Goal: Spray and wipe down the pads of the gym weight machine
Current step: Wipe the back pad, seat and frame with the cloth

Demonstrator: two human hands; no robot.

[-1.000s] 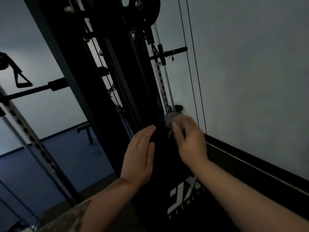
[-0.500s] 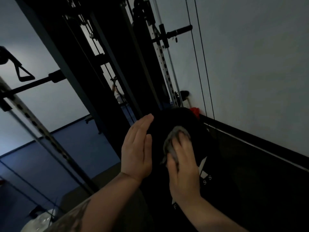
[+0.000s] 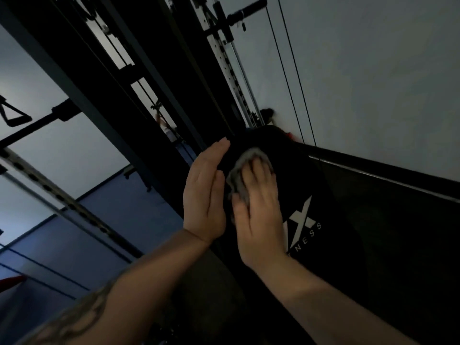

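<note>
Pad (image 3: 331, 185) writing: white "X", "NESS".
Right hand (image 3: 258, 215): flat, pressing grey cloth (image 3: 239, 175) onto pad.
Left hand (image 3: 204, 195): flat, fingers straight, against pad's 9 o'clock edge.

Grey cloth (image 3: 239, 178) on a black pad (image 3: 311, 175) — white logo lettering (image 3: 302, 217) across it. Blue floor (image 3: 129, 215), pale grey wall (image 3: 373, 83) behind.

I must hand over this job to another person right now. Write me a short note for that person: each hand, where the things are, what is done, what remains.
Left hand: open, flat against the left edge of the black pad.
Right hand: open, fingers pressing the grey cloth onto the pad's upper end.
Spray bottle: not in view.
Done: wiping is under way near the top; whether the pad was sprayed cannot be told.
Left: wipe down past the white logo and over the lower pad.
</note>
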